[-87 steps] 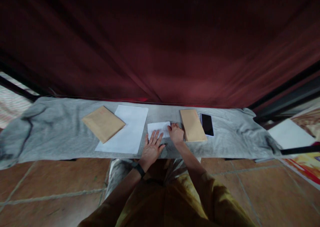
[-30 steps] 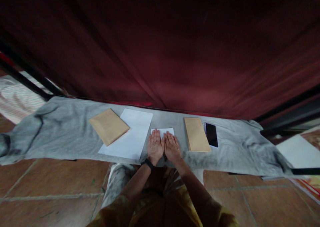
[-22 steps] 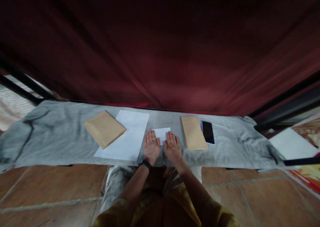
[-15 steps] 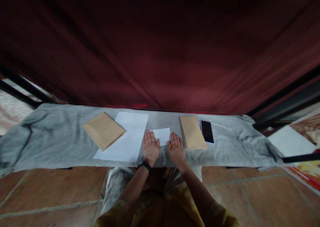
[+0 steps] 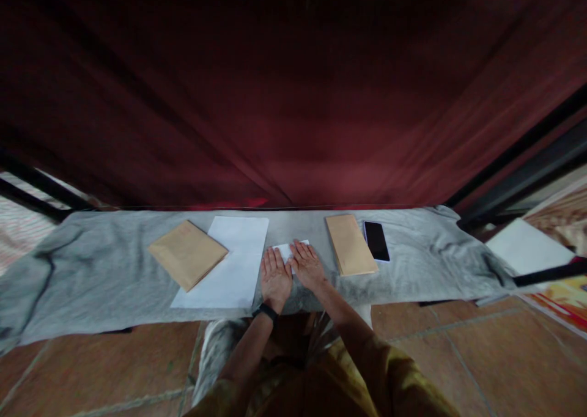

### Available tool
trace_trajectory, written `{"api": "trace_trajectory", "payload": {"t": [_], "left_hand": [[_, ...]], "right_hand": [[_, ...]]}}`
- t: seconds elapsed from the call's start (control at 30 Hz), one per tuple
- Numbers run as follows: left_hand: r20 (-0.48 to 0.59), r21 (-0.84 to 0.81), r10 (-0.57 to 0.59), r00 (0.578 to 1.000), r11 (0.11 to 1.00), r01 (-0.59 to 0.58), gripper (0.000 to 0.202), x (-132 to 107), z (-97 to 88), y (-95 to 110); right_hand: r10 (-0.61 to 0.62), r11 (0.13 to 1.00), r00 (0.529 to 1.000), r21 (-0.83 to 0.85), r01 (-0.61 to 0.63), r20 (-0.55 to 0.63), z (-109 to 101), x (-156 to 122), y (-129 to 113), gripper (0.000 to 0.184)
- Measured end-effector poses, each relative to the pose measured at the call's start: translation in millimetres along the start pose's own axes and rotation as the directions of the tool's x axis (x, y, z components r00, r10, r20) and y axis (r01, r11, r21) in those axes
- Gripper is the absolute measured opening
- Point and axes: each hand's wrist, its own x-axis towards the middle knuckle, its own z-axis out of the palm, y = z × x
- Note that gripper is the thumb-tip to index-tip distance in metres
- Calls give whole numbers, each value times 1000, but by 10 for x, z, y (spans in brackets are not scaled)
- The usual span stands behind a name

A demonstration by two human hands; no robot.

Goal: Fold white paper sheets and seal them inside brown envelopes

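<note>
A small white folded paper (image 5: 285,251) lies on the grey cloth in front of me, largely covered by my hands. My left hand (image 5: 276,277) rests flat along its left side, fingers stretched forward. Across its right part lies my right hand (image 5: 308,266), palm down and fingers extended, its thumb close to the left hand. Left of my hands are large white sheets (image 5: 243,246), partly under a stack of brown envelopes (image 5: 188,253). To the right sits another brown envelope stack (image 5: 351,246) beside a dark-screened phone (image 5: 376,241).
The grey cloth (image 5: 413,264) covers a narrow table or bench. A dark red curtain (image 5: 293,129) hangs right behind it. Black metal bars (image 5: 527,166) stand at both ends. A white board (image 5: 527,249) is at the far right, above the tiled floor (image 5: 458,350).
My right hand has moved left, from the paper's right edge onto its top. My left hand stays about where it was. The view has shifted slightly.
</note>
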Motion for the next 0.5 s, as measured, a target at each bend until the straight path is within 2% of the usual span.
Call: {"api": "trace_trajectory", "payload": {"t": [0.17, 0.33, 0.5], "left_hand": [[-54, -42, 20, 998, 999, -22, 61, -15, 0, -12], [-53, -53, 55, 997, 997, -58, 61, -80, -37, -49], [-96, -65, 53, 994, 996, -60, 61, -202, -114, -95]], "right_hand": [[56, 995, 993, -72, -64, -105, 20, -107, 209, 53], [63, 991, 985, -104, -80, -158, 34, -154, 241, 55], [108, 987, 975, -95, -128, -192, 26, -185, 242, 56]]}}
